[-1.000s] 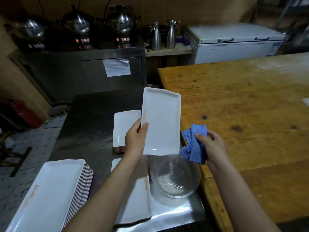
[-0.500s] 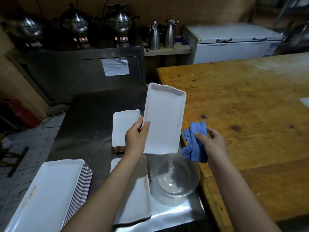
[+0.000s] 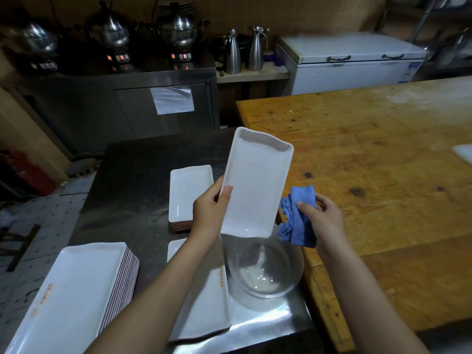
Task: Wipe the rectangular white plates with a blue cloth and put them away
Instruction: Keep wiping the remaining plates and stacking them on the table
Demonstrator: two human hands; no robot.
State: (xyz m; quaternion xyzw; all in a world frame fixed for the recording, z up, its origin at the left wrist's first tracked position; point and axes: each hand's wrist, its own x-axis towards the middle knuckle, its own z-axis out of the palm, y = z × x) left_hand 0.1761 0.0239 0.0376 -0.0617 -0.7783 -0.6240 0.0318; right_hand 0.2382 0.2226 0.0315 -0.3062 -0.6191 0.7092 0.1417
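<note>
My left hand (image 3: 210, 209) grips a rectangular white plate (image 3: 255, 185) by its left edge, thumb on the face, and holds it tilted in the air above a clear glass bowl (image 3: 265, 269). Just right of the plate, my right hand (image 3: 324, 218) holds a crumpled blue cloth (image 3: 297, 215), apart from the plate. A small stack of white plates (image 3: 189, 192) lies behind my left hand. A plate (image 3: 204, 302) lies under my left forearm, partly hidden. A tall stack of larger plates (image 3: 69, 297) sits at the near left.
The plates and bowl rest on a steel table (image 3: 132, 180). A big wooden table (image 3: 383, 162) adjoins it on the right. Behind stand a steel counter with pots (image 3: 178, 26), two metal jugs (image 3: 242, 51) and a white chest freezer (image 3: 352, 62).
My left hand has tipped the plate's far end to the right and lifted it a little. My right hand with the cloth has stayed almost where it was.
</note>
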